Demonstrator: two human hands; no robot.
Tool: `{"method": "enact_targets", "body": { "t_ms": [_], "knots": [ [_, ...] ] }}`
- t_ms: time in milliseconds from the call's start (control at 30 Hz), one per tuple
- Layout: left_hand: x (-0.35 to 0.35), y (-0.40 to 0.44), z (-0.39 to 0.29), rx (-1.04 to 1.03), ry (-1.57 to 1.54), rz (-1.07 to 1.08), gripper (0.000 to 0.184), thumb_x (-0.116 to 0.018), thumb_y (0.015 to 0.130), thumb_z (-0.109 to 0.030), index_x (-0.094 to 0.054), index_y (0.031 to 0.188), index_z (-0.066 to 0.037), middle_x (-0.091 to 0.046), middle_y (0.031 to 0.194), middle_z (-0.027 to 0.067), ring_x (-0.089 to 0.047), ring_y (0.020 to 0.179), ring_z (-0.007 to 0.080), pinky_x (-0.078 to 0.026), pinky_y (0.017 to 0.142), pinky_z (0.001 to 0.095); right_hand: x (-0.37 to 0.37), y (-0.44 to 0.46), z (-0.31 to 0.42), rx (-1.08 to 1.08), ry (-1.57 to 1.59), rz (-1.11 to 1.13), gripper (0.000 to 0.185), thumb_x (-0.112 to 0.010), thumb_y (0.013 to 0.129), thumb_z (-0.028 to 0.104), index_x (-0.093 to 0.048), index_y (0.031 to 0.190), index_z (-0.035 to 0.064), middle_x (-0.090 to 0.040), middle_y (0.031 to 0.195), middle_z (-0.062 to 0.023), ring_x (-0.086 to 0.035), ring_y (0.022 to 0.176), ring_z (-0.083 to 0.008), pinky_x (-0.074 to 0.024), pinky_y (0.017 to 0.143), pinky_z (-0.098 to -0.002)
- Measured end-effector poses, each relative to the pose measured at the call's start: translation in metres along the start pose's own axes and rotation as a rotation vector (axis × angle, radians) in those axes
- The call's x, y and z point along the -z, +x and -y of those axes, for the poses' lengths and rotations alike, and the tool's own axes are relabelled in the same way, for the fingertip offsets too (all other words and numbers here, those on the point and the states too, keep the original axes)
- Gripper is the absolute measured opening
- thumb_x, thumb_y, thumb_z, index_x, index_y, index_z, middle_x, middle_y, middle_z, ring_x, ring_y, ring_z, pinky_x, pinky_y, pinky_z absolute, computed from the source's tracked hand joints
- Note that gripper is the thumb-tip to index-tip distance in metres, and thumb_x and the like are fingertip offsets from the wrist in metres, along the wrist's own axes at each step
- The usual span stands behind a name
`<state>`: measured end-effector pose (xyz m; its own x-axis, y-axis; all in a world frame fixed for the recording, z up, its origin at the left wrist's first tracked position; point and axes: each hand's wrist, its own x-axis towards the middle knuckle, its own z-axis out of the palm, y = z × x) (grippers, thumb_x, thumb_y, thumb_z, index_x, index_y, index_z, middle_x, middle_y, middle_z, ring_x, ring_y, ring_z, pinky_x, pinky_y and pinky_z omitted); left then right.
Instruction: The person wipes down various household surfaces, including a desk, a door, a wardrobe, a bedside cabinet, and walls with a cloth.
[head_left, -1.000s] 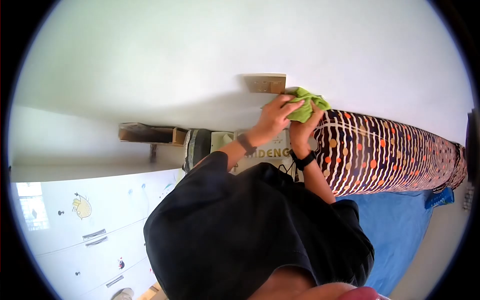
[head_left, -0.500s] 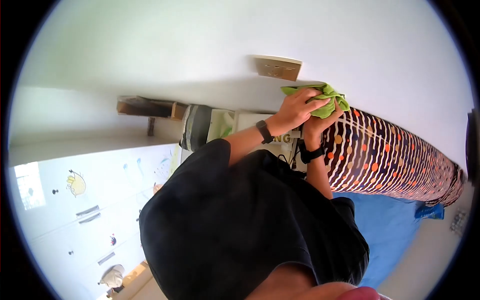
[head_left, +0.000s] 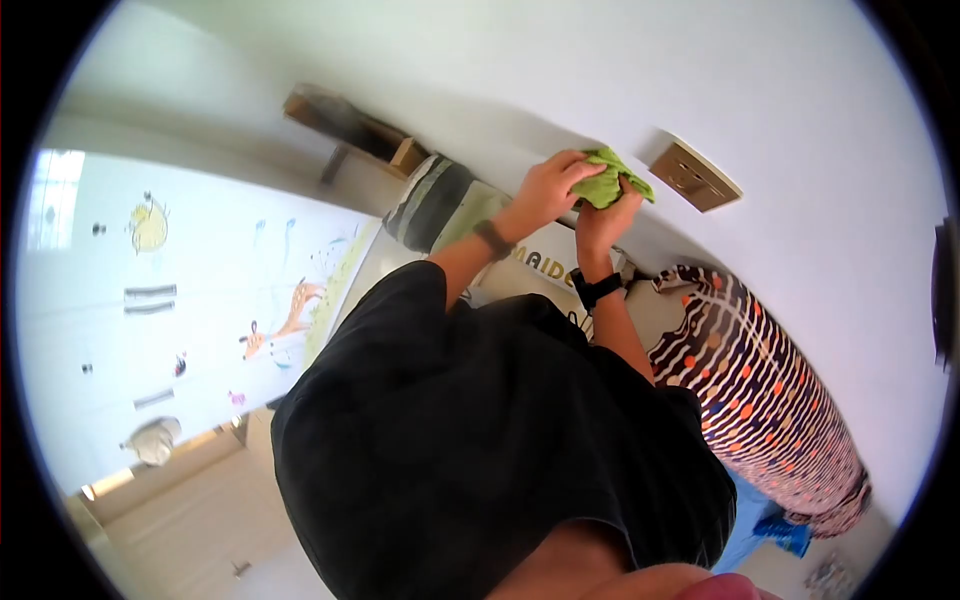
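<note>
A crumpled green cloth (head_left: 606, 186) is bunched between my two hands, out in front of the white wall. My left hand (head_left: 548, 190) grips its left side, fingers bent over the fabric. From below and to the right, my right hand (head_left: 608, 222) closes on the cloth's other edge. Part of the right fingers is covered by the folds. Dark bands circle both wrists. I cannot tell whether the cloth touches the wall.
A wall socket plate (head_left: 694, 176) is right of the cloth. A striped, dotted fabric bundle (head_left: 770, 380) lies along the wall over a blue surface. A striped cushion (head_left: 432, 200) and small wooden shelf (head_left: 352, 130) are to the left, beyond white cabinets (head_left: 210, 260) with animal stickers.
My view has turned and shifted. Both hands, still gripping the cloth, have moved from just below the right side of the socket to its left.
</note>
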<state>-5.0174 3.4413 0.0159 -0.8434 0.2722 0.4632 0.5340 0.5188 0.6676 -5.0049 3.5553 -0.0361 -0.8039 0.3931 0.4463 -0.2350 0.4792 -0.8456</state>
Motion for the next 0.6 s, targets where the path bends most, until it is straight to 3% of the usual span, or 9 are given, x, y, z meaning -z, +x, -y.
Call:
{"method": "enact_targets", "body": {
  "t_ms": [100, 267, 367, 433, 500, 600],
  "knots": [
    [0.035, 0.006, -0.006, 0.074, -0.026, -0.158, 0.043, -0.060, 0.080, 0.006, -0.060, 0.120, -0.010, -0.060, 0.114, 0.0147, -0.061, 0.100, 0.0336, -0.052, 0.085, 0.0375, -0.016, 0.017, 0.036, 0.143, 0.022, 0.061, 0.051, -0.072, 0.074, 0.002, -0.051, 0.120, 0.0043, -0.052, 0.118, -0.0211, -0.054, 0.108, -0.0416, -0.0462, 0.088, -0.0461],
    [0.030, 0.002, -0.002, 0.141, -0.056, -0.251, 0.045, -0.059, 0.072, 0.006, -0.062, 0.115, -0.008, -0.060, 0.104, 0.0156, -0.061, 0.094, 0.0342, -0.051, 0.081, 0.0383, -0.026, 0.018, 0.040, 0.123, 0.037, 0.096, 0.049, -0.072, 0.075, 0.004, -0.051, 0.120, 0.0048, -0.053, 0.118, -0.0213, -0.053, 0.109, -0.0421, -0.0450, 0.090, -0.0473],
    [0.014, -0.023, 0.023, 0.299, -0.069, -0.200, 0.041, -0.062, 0.073, 0.001, -0.062, 0.114, -0.007, -0.060, 0.105, 0.0164, -0.060, 0.094, 0.0356, -0.050, 0.082, 0.0400, -0.017, 0.003, 0.023, 0.111, -0.007, 0.281, 0.050, -0.072, 0.075, 0.003, -0.051, 0.120, 0.0034, -0.054, 0.116, -0.0207, -0.053, 0.109, -0.0410, -0.0441, 0.092, -0.0455],
    [0.013, -0.046, 0.041, 0.271, -0.108, -0.187, 0.039, -0.063, 0.076, -0.004, -0.061, 0.115, -0.004, -0.060, 0.107, 0.0182, -0.058, 0.099, 0.0376, -0.048, 0.088, 0.0418, -0.019, -0.007, -0.004, 0.215, -0.087, 0.425, 0.053, -0.074, 0.075, 0.004, -0.051, 0.122, 0.0051, -0.054, 0.117, -0.0206, -0.054, 0.107, -0.0422, -0.0456, 0.090, -0.0462],
    [0.022, -0.074, 0.027, 0.310, -0.163, -0.151, 0.038, -0.063, 0.077, -0.004, -0.060, 0.115, -0.003, -0.059, 0.108, 0.0192, -0.056, 0.102, 0.0384, -0.047, 0.091, 0.0424, -0.005, -0.021, 0.019, 0.164, -0.069, 0.522, 0.053, -0.072, 0.075, 0.003, -0.051, 0.124, 0.0040, -0.055, 0.118, -0.0203, -0.054, 0.108, -0.0407, -0.0453, 0.092, -0.0444],
    [0.051, -0.115, 0.015, 0.318, -0.275, -0.007, 0.046, -0.058, 0.085, -0.009, -0.052, 0.131, -0.004, -0.056, 0.113, 0.0200, -0.053, 0.109, 0.0352, -0.043, 0.097, 0.0396, 0.010, -0.051, 0.042, 0.021, 0.009, 0.638, 0.053, -0.069, 0.076, 0.000, -0.051, 0.126, 0.0025, -0.056, 0.120, -0.0195, -0.055, 0.110, -0.0373, -0.0446, 0.094, -0.0420]
  ]
}}
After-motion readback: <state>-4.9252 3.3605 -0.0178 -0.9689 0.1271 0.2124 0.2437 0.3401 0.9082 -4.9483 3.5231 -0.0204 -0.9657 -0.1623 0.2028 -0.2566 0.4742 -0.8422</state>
